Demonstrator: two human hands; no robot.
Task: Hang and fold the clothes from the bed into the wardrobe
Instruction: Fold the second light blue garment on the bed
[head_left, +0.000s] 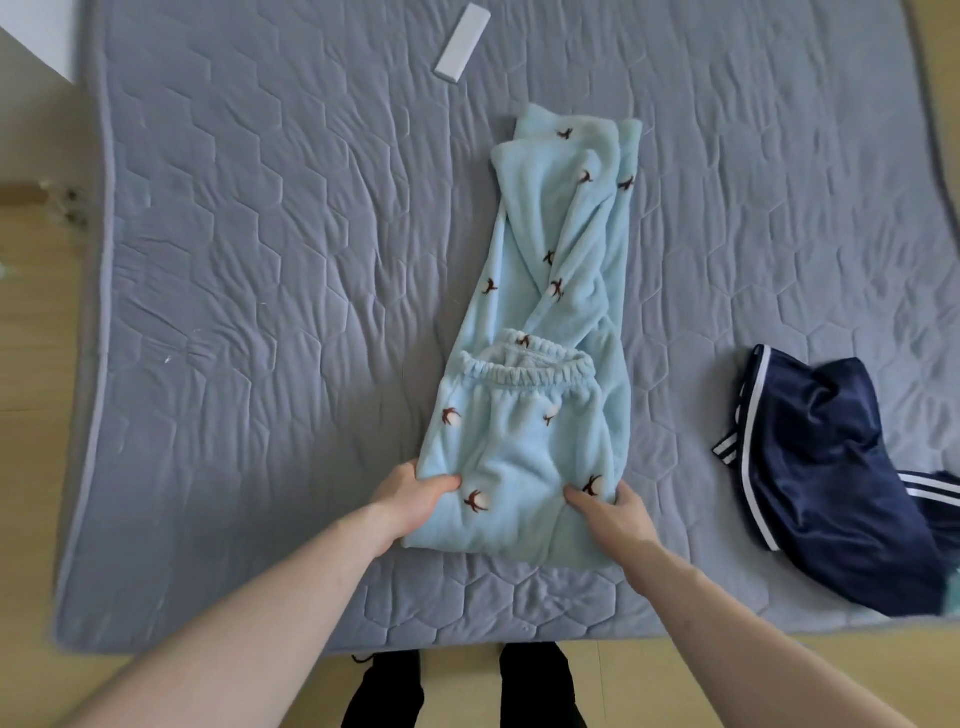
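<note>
Bed (260, 260) | left hand (410, 493), right hand (613, 514): fingers pinch pale-blue fleece trousers' (524, 441) near fold

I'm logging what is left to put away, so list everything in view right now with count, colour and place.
fleece trousers: one, light blue with small brown and white motifs, middle of the bed, waistband end folded over the legs.
satin garment: one, navy with white stripes, crumpled at the bed's right edge.
flat box: one, white, far side of the bed.
bed cover: one, grey-blue quilted, spread under all of these.
floor: pale wood, left of and in front of the bed.
left hand: one, pinches the near left corner of the trousers.
right hand: one, grips the near right corner.
feet: two, in black, on the floor at the bed's near edge.
</note>
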